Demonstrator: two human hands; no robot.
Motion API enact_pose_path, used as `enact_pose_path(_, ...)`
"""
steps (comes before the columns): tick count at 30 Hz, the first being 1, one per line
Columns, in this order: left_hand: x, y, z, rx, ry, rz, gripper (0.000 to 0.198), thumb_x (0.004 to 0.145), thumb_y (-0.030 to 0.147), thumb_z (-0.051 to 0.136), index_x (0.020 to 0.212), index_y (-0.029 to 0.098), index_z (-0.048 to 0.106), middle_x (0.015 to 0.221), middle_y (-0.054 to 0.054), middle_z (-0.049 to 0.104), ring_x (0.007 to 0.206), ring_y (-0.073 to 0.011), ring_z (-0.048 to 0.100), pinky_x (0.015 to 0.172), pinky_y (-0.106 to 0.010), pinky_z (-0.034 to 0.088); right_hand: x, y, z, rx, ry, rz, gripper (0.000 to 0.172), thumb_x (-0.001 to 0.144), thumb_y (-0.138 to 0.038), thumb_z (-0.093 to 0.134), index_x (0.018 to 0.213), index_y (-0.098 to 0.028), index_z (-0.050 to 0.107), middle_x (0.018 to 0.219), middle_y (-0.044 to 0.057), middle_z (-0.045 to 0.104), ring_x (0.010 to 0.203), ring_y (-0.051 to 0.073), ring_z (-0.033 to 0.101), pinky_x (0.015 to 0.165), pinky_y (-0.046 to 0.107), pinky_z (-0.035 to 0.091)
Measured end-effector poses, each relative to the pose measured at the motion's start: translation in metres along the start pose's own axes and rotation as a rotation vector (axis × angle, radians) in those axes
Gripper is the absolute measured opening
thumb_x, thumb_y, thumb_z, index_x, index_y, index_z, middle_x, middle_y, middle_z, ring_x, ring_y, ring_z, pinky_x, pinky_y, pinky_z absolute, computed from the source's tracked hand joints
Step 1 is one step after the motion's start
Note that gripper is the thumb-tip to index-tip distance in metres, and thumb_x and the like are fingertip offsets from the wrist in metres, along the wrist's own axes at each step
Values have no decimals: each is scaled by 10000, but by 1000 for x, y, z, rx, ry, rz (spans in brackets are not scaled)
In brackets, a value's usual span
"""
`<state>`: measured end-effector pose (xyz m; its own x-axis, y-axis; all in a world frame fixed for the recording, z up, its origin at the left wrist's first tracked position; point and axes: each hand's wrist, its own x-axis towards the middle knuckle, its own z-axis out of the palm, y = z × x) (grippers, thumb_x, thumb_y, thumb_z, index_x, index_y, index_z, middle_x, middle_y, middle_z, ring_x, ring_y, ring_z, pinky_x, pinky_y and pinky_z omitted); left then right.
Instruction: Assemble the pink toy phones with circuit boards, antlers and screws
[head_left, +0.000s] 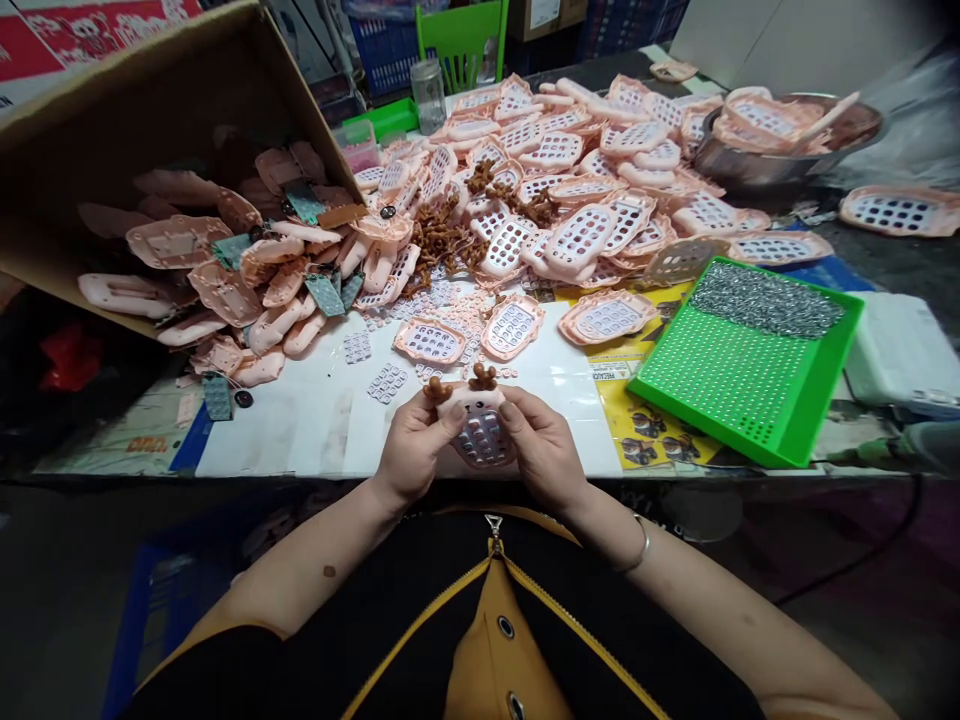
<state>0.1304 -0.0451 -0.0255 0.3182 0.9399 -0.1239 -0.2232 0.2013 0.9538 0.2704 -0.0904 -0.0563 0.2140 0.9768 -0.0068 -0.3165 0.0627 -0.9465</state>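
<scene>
A tipped cardboard box [300, 100] spills pink plastic shells across the far left of the table, and a heap of perforated pink shells [555, 170] spreads beyond the hands, with loose brown antlers [510, 190] among them. A steel bowl [780, 165] sits at the far right, and a green perforated tray [739, 370] lies right of the hands. Over a white sheet [300, 440] near the table's front edge, both hands hold 1 pink case [480, 425]. Its long axis runs away from the person, with 2 brown knobbly antlers [484, 377] pointing forward and up. The left hand [416, 445] and right hand [544, 447] grip its sides, their fingers [510, 410] closed narrowly around it.
</scene>
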Motion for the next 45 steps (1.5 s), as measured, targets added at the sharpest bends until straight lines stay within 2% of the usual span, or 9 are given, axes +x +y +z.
enact_pose_path(5,1,-4,-1,-82,68,-53,383,658,393,859,959,185,745,951,-39,757,905,-182,678,884,-296,503,2,7,-3,-12,-16,28,369,829,-547,680,1071,-275,742,1098,23,749,1057,224,659,995,385,486)
enact_pose_path(10,5,-1,3,-14,73,-12,358,692,381,839,961,167,741,944,-39,751,907,-188,676,874,-296,509,5,18,4,194,-25,197,369,796,-569,708,964,-241,729,951,19,759,886,191,684,881,348,532)
enact_pose_path(18,13,-4,-10,-280,-292,-263,603,605,413,896,1134,197,702,1145,-81,723,1065,-201,669,935,-271,498,5,12,8,420,-73,492,419,734,-609,714,760,-201,626,574,-17,623,439,116,527,431,259,471)
enact_pose_path(22,12,-8,-14,-266,-388,-401,595,619,454,876,1110,159,714,843,-67,745,646,-155,668,640,-266,531,0,7,8,274,-262,616,490,749,-670,626,643,-192,599,470,7,568,360,138,495,336,271,401)
enact_pose_path(24,11,-6,-13,-258,-373,-413,618,612,484,871,1092,129,711,731,-49,717,550,-147,627,547,-261,502,0,4,6,157,-227,559,516,749,-698,617,653,-192,638,504,34,616,408,165,546,374,295,438)
enact_pose_path(27,12,0,-8,-286,-176,-314,530,592,426,896,981,116,713,808,-56,735,705,-163,680,661,-255,539,0,-2,-5,-6,-70,397,582,799,-759,519,713,-206,677,580,33,663,531,178,603,487,298,487)
enact_pose_path(32,15,-2,-4,-279,-25,-270,480,560,386,920,862,96,685,735,-33,716,664,-121,659,661,-217,531,-6,-1,-20,-464,-115,-48,543,874,-669,515,1039,-179,679,890,68,753,789,212,683,696,320,547)
enact_pose_path(38,16,-6,-4,-292,30,-231,524,558,328,924,962,116,667,844,-33,734,705,-120,669,686,-226,531,-8,12,-18,-850,-57,-400,433,1008,-479,346,1110,-153,612,812,101,738,665,203,695,591,294,522)
enact_pose_path(45,4,-6,-4,-120,-40,-40,391,583,308,907,898,175,716,982,-39,761,976,-193,694,907,-315,529,6,9,-29,-1153,-72,-668,602,977,-591,344,1342,-131,474,815,128,753,612,252,713,514,319,518)
